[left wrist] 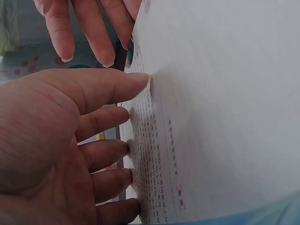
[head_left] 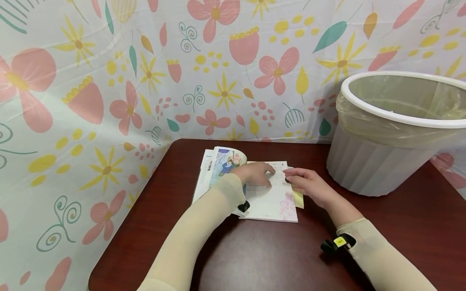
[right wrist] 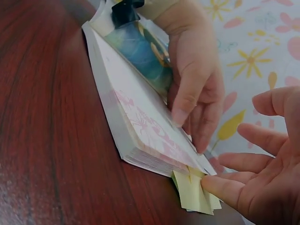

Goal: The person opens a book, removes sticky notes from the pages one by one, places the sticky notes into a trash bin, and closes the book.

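An open book [head_left: 267, 204] lies on the table, its right page showing printed text and a pink floral corner. An illustrated colour page [head_left: 223, 165] stands curled up on its left side. My left hand [head_left: 255, 173] reaches over the book, with thumb and fingertips touching the text page in the left wrist view. Beside the book's right edge is my right hand [head_left: 309, 186], its fingers spread and relaxed. Yellow paper slips [right wrist: 194, 192] stick out from the book's edge, right by one of its digits; whether they touch I cannot tell.
A grey waste bin [head_left: 364, 161] with a white rim and clear liner stands at the table's right. The dark red wooden table [head_left: 262, 254] meets a flower-printed cloth [head_left: 225, 81] at the back and left. Black straps with small devices [head_left: 333, 244] sit on both wrists.
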Demonstrator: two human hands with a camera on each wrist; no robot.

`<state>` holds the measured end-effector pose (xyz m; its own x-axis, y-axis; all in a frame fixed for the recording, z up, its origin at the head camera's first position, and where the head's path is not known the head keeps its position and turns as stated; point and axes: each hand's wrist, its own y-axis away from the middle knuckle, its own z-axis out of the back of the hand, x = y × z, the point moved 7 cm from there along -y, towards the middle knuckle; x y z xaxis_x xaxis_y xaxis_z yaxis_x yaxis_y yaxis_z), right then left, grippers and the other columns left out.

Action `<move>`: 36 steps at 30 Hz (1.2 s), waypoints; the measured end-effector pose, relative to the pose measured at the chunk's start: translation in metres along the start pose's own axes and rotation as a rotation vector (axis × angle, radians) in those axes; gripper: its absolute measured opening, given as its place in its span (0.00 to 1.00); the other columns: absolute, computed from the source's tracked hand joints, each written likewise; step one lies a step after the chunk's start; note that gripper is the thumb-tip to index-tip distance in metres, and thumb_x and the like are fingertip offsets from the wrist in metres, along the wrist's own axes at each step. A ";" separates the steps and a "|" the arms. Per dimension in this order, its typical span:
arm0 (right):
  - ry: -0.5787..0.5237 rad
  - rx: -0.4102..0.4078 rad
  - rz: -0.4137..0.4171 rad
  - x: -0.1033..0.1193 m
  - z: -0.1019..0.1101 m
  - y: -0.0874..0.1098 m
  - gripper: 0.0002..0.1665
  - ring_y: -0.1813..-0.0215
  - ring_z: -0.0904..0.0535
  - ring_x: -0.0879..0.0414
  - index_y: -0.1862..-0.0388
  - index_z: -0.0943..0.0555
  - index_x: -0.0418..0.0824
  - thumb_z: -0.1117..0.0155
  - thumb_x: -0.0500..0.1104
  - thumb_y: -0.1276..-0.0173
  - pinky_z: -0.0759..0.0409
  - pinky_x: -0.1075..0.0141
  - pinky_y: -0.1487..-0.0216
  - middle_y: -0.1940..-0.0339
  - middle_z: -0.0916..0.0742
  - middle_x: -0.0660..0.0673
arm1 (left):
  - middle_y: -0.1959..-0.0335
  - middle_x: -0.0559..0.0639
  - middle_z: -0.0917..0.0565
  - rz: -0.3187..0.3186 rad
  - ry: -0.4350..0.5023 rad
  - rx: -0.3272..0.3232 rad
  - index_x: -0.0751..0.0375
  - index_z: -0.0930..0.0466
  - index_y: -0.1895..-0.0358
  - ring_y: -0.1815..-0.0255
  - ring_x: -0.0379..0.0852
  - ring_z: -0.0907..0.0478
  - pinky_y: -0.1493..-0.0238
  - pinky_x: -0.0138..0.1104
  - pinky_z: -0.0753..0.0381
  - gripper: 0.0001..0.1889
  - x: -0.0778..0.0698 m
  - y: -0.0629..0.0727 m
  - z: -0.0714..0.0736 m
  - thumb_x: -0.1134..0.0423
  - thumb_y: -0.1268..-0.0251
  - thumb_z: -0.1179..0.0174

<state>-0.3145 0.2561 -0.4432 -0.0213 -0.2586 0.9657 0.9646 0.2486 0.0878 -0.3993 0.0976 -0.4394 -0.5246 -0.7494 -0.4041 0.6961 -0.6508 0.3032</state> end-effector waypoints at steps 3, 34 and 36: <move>-0.076 -0.008 -0.016 -0.002 0.000 0.000 0.36 0.20 0.38 0.34 0.22 0.37 0.29 0.47 0.52 0.17 0.26 0.46 0.28 0.19 0.35 0.29 | 0.25 0.42 0.27 -0.022 0.039 -0.026 0.42 0.26 0.27 0.22 0.45 0.33 0.24 0.43 0.30 0.28 0.000 0.000 0.001 0.48 0.30 0.36; -0.499 -0.119 -0.091 0.005 -0.007 0.002 0.35 0.41 0.17 0.59 0.16 0.49 0.50 0.52 0.44 0.16 0.15 0.65 0.47 0.30 0.32 0.45 | 0.25 0.42 0.26 -0.125 0.347 -0.235 0.40 0.27 0.27 0.21 0.45 0.34 0.24 0.47 0.30 0.27 0.027 0.061 0.029 0.42 0.25 0.41; -0.508 -0.111 -0.088 0.007 -0.007 0.002 0.37 0.41 0.16 0.58 0.15 0.51 0.50 0.51 0.45 0.16 0.14 0.64 0.47 0.30 0.30 0.45 | 0.25 0.42 0.26 -0.124 0.272 -0.213 0.42 0.27 0.26 0.23 0.45 0.31 0.25 0.46 0.29 0.28 0.027 0.068 0.029 0.42 0.25 0.41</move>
<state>-0.3112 0.2478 -0.4384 -0.2015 0.2179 0.9549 0.9749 0.1387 0.1741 -0.3801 0.0291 -0.4052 -0.4820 -0.5877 -0.6498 0.7366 -0.6734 0.0627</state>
